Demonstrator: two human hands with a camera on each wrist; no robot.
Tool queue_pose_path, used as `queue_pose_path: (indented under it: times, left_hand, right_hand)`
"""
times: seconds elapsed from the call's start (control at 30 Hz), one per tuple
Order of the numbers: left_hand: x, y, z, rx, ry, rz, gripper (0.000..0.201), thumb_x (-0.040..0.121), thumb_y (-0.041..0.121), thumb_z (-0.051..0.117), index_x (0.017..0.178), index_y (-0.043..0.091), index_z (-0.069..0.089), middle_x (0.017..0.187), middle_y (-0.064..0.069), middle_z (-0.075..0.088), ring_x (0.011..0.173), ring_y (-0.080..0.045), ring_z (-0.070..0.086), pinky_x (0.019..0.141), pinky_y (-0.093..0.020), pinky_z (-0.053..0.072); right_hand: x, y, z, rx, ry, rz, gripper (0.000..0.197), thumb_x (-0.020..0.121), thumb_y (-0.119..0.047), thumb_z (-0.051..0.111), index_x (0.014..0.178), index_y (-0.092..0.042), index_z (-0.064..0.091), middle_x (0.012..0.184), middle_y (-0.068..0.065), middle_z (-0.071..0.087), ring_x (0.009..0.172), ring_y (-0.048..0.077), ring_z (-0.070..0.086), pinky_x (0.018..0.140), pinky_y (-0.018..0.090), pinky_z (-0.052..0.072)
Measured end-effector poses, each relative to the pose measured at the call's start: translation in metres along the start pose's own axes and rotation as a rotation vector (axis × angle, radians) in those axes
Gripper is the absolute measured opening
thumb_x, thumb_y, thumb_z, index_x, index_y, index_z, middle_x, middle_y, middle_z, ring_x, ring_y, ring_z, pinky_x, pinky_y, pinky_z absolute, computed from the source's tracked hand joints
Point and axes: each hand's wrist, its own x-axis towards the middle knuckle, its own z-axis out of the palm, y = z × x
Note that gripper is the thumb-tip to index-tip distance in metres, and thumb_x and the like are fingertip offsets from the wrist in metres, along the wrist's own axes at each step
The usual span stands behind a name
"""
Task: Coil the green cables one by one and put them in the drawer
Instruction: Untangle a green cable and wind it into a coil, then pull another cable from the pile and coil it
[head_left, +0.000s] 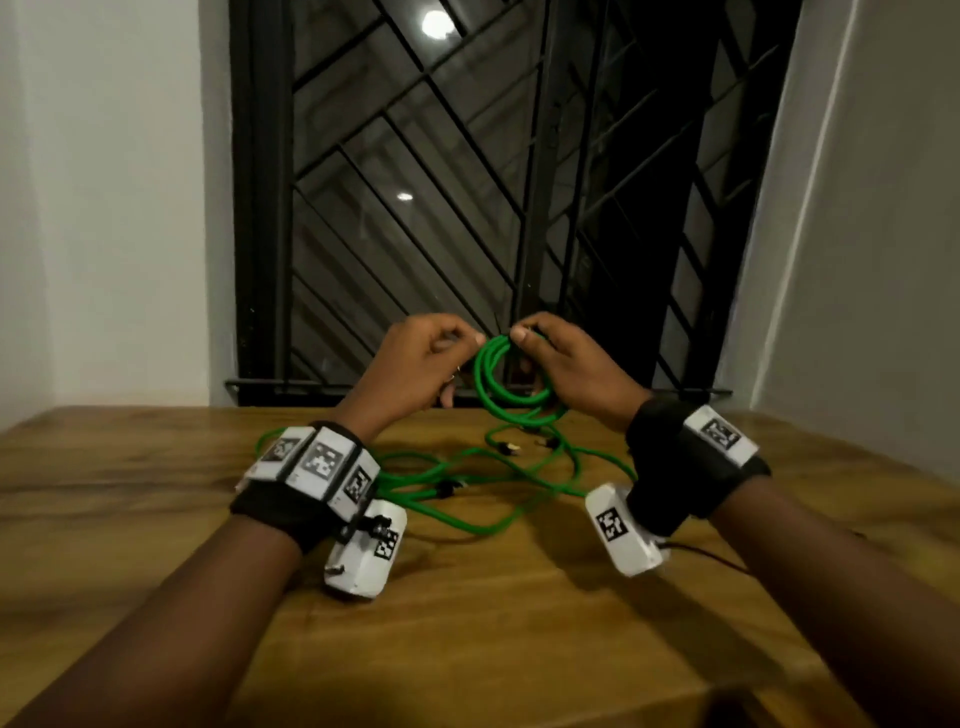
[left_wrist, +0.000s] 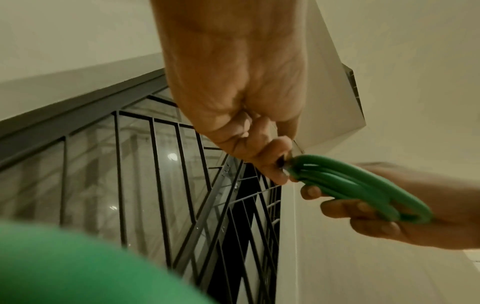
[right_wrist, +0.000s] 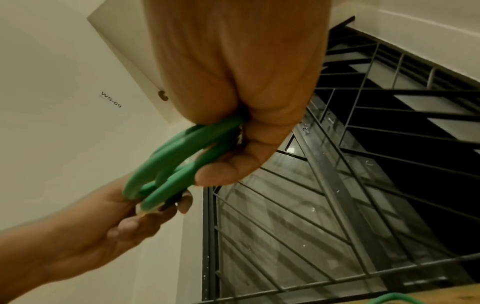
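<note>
Both hands are raised above the far part of the wooden table, holding a green cable coil between them. My right hand grips the top and right side of the loops, fingers curled round them. My left hand pinches the cable end with its plug at the top of the coil. More green cables lie loose and tangled on the table below the hands. No drawer shows in any view.
A barred window stands right behind the table's far edge, with white walls on both sides. The near half of the table is bare wood. A thin dark wire runs from my right wrist camera.
</note>
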Motion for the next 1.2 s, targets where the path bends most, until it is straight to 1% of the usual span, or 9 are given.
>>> queue_pose_path:
  times: [0.13, 0.3, 0.53, 0.67, 0.73, 0.8, 0.97, 1.07, 1.2]
  left_hand:
    - [0.000, 0.008, 0.020, -0.221, -0.124, -0.023, 0.025, 0.101, 0.020, 0.055, 0.094, 0.001, 0.070, 0.064, -0.008, 0.066, 0.034, -0.009, 0.038, 0.039, -0.018, 0.031]
    - [-0.005, 0.026, 0.044, -0.411, -0.183, -0.046, 0.023, 0.101, 0.015, 0.051, 0.090, 0.006, 0.069, 0.057, -0.002, 0.062, 0.032, -0.005, 0.031, 0.034, -0.014, 0.022]
    - [-0.017, 0.040, 0.062, -0.508, -0.197, -0.097, 0.023, 0.102, 0.014, 0.047, 0.095, 0.002, 0.065, 0.052, 0.001, 0.060, 0.029, -0.001, 0.028, 0.034, -0.013, 0.015]
    - [-0.017, 0.037, 0.066, -0.474, -0.203, -0.102, 0.023, 0.102, 0.016, 0.047, 0.093, 0.007, 0.066, 0.052, 0.003, 0.060, 0.029, -0.001, 0.029, 0.033, -0.013, 0.016]
    - [-0.013, 0.031, 0.066, -0.470, -0.207, -0.108, 0.024, 0.102, 0.018, 0.047, 0.092, 0.013, 0.068, 0.053, 0.004, 0.060, 0.028, -0.001, 0.028, 0.033, -0.016, 0.013]
    - [-0.005, 0.022, 0.066, -0.472, -0.223, -0.129, 0.027, 0.102, 0.023, 0.047, 0.089, 0.016, 0.070, 0.054, 0.003, 0.059, 0.028, -0.001, 0.029, 0.036, -0.023, 0.008]
    - [0.002, 0.014, 0.063, -0.510, -0.266, -0.141, 0.042, 0.072, 0.060, 0.063, 0.089, 0.023, 0.072, 0.056, 0.005, 0.057, 0.029, -0.010, 0.019, 0.042, -0.033, -0.001]
    - [0.008, 0.010, 0.062, -0.477, -0.251, -0.137, 0.026, 0.095, 0.039, 0.055, 0.086, 0.021, 0.071, 0.054, 0.003, 0.058, 0.027, -0.010, 0.019, 0.044, -0.035, -0.008]
    - [0.010, 0.005, 0.064, -0.417, -0.224, -0.138, 0.031, 0.103, 0.024, 0.046, 0.086, 0.019, 0.071, 0.053, 0.002, 0.058, 0.026, -0.004, 0.029, 0.044, -0.027, 0.007]
  right_hand:
    - [-0.044, -0.020, -0.065, -0.130, -0.153, 0.091, 0.023, 0.104, -0.026, 0.053, 0.108, -0.008, 0.066, 0.080, -0.004, 0.062, 0.061, 0.000, 0.057, 0.057, 0.018, 0.046]
    - [-0.121, -0.034, -0.154, -0.257, -0.260, 0.352, 0.029, 0.102, -0.032, 0.053, 0.109, -0.008, 0.068, 0.075, 0.007, 0.057, 0.065, 0.020, 0.055, 0.048, 0.020, 0.044]
    - [-0.234, -0.011, -0.229, -0.373, -0.559, 0.788, 0.040, 0.098, -0.045, 0.056, 0.101, -0.007, 0.066, 0.077, 0.003, 0.063, 0.066, 0.014, 0.059, 0.055, 0.024, 0.049]
    - [-0.280, 0.011, -0.217, -0.500, -0.601, 0.867, 0.054, 0.087, -0.064, 0.060, 0.123, -0.024, 0.064, 0.109, -0.009, 0.069, 0.100, 0.010, 0.066, 0.085, 0.030, 0.058]
    - [-0.293, 0.030, -0.198, -0.516, -0.628, 0.927, 0.045, 0.097, -0.052, 0.055, 0.128, -0.020, 0.061, 0.124, 0.000, 0.065, 0.116, 0.022, 0.062, 0.100, 0.040, 0.053]
    - [-0.302, 0.048, -0.175, -0.380, -0.625, 1.013, 0.036, 0.105, -0.036, 0.047, 0.120, -0.006, 0.060, 0.114, 0.013, 0.065, 0.106, 0.032, 0.064, 0.087, 0.038, 0.056]
    - [-0.310, 0.064, -0.126, -0.180, -0.447, 1.050, 0.031, 0.110, -0.022, 0.036, 0.115, -0.001, 0.057, 0.088, -0.001, 0.060, 0.073, 0.008, 0.059, 0.056, 0.013, 0.051]
    - [-0.312, 0.077, -0.105, -0.356, -0.437, 0.984, 0.039, 0.110, -0.028, 0.035, 0.123, 0.001, 0.057, 0.092, 0.002, 0.060, 0.077, 0.012, 0.057, 0.066, 0.022, 0.050]
    - [-0.319, 0.091, -0.090, -0.638, -0.484, 0.863, 0.037, 0.107, -0.040, 0.038, 0.133, -0.018, 0.053, 0.129, 0.011, 0.053, 0.110, 0.025, 0.053, 0.094, 0.040, 0.049]
